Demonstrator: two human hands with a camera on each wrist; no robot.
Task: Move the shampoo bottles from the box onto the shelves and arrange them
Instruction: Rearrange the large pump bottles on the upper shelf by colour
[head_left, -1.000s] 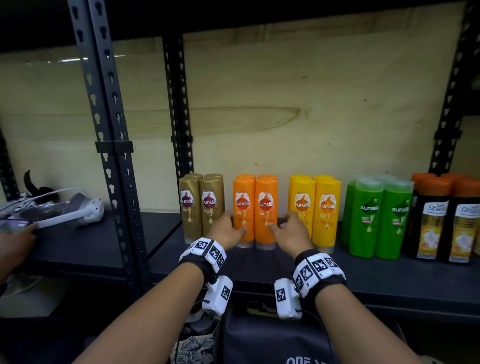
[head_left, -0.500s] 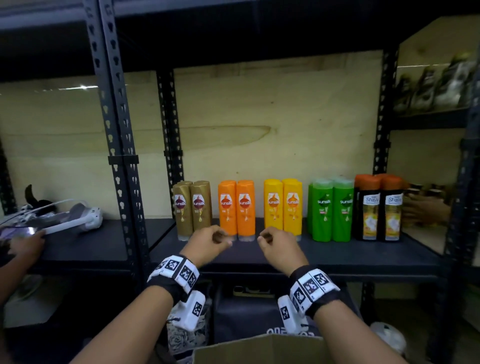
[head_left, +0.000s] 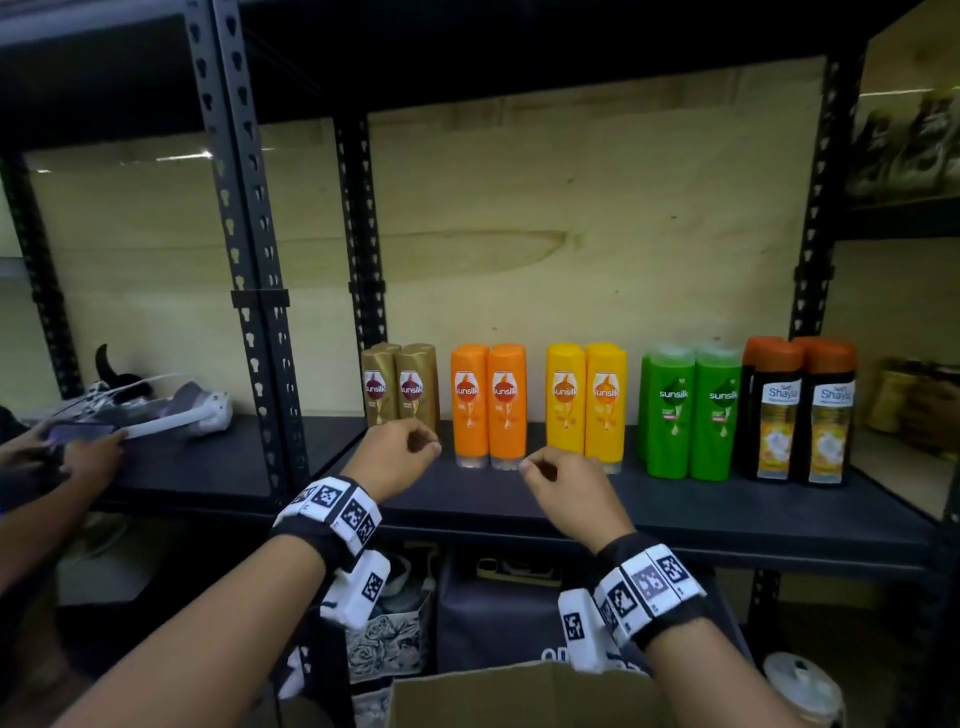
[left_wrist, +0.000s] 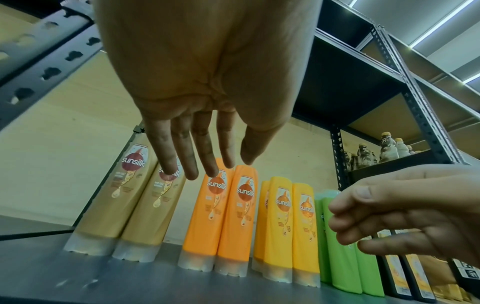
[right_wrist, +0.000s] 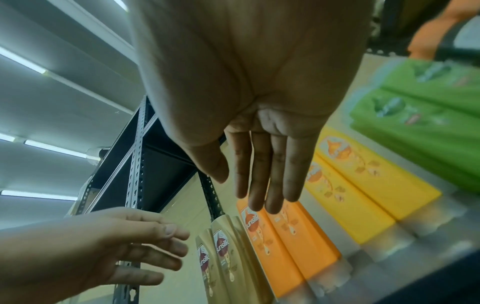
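Before orange bottles (head_left: 488, 405): L hand (head_left: 397, 457), R hand (head_left: 569, 491) loose, empty.

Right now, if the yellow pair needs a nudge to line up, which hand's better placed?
Right hand: it hovers empty, fingers loose, just in front of the yellow bottles. The left hand sits by the gold bottles, with the orange bottles between it and the yellow pair.

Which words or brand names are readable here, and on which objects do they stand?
"sunsilk": gold bottles, orange bottles, yellow bottles, green bottles.
"Shayla", as best it reads: black bottles with orange caps.
Smaller print on all labels: too small to read.
White letters on the dark bag below: cut off, unreadable.
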